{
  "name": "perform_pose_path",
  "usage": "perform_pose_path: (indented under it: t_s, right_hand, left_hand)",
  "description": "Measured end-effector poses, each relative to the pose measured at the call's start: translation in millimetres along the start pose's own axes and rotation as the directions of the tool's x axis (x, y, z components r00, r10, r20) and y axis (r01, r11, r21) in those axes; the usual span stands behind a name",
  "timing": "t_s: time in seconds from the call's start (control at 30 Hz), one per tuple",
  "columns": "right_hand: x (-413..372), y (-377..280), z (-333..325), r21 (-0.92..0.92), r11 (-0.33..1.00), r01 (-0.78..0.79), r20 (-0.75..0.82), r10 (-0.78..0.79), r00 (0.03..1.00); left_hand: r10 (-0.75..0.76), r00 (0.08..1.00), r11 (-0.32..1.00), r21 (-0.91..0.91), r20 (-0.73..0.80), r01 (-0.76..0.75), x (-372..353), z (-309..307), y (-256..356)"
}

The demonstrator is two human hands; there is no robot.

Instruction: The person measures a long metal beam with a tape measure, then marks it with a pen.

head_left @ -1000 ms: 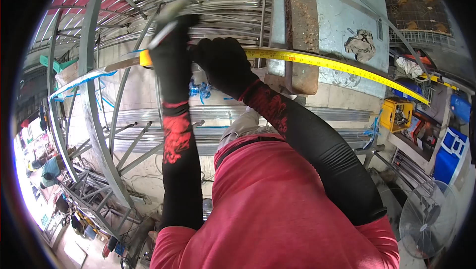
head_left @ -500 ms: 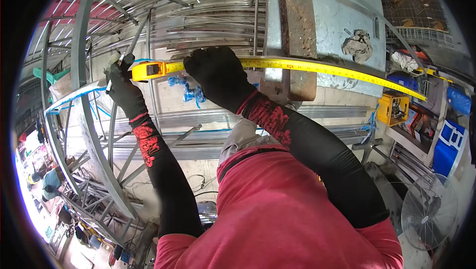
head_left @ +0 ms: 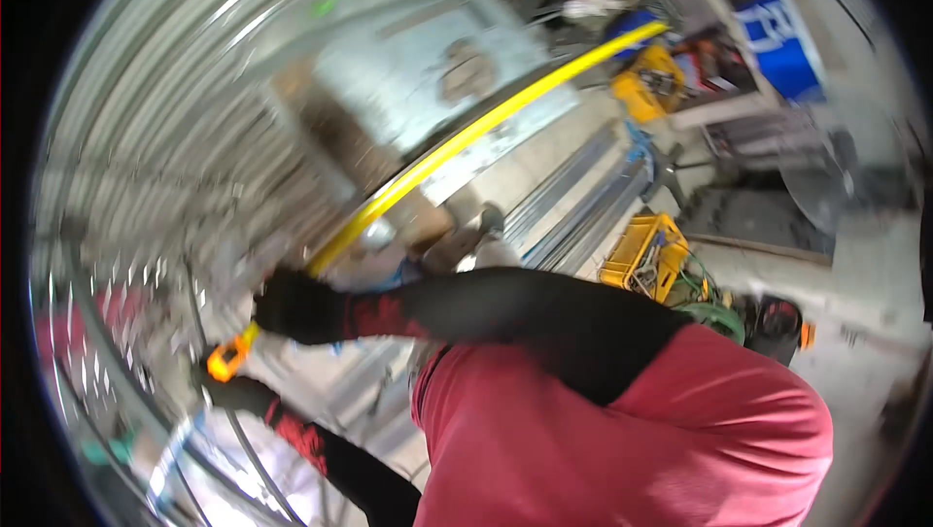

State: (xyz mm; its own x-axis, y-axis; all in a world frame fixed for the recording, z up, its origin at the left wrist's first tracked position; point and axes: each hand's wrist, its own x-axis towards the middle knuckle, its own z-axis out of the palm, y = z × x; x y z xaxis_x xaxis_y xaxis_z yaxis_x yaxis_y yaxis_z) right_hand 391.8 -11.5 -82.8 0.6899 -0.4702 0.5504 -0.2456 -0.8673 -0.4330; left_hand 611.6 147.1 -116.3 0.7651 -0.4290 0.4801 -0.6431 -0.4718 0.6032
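Observation:
My right hand (head_left: 296,308), in a black glove, is closed around the yellow tape measure blade (head_left: 486,124). The blade runs out long and straight from the fist, up to the right across the metal-topped table. A short stretch of blade joins the fist to the orange-yellow tape measure case (head_left: 228,360). My left hand (head_left: 241,393), also gloved in black, is right at the case and partly behind it. Motion smears its fingers, so I cannot make out their grip.
A pale metal sheet (head_left: 389,70) bears a rusty steel block (head_left: 345,129) and a crumpled rag (head_left: 466,70). Yellow crates (head_left: 637,250) stand at the right, near metal profiles (head_left: 573,197) on the floor. Metal frame bars (head_left: 117,362) rise at the left beside my left hand.
The view has swung round, so the blade now slants up to the right. Both hands appear lower, still close to the tape measure. The right fist still grips the blade.

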Motion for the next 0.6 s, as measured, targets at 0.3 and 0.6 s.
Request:
perform_pose_path:
  t_s: [0.3,0.6]
  right_hand:
    - [-4.5,-1.4,-25.5,-0.124,0.985,0.118,0.022,-0.116,0.993]
    - [-1.9,11.6,-45.9,-0.062,0.992,0.11,0.07,-0.105,0.992]
  left_hand:
    - [-0.329,0.943,0.915,-0.262,-0.047,0.306,16.4,8.8,36.3]
    - [-0.524,0.847,0.817,-0.331,-0.088,0.471,31.5,5.0,91.1]
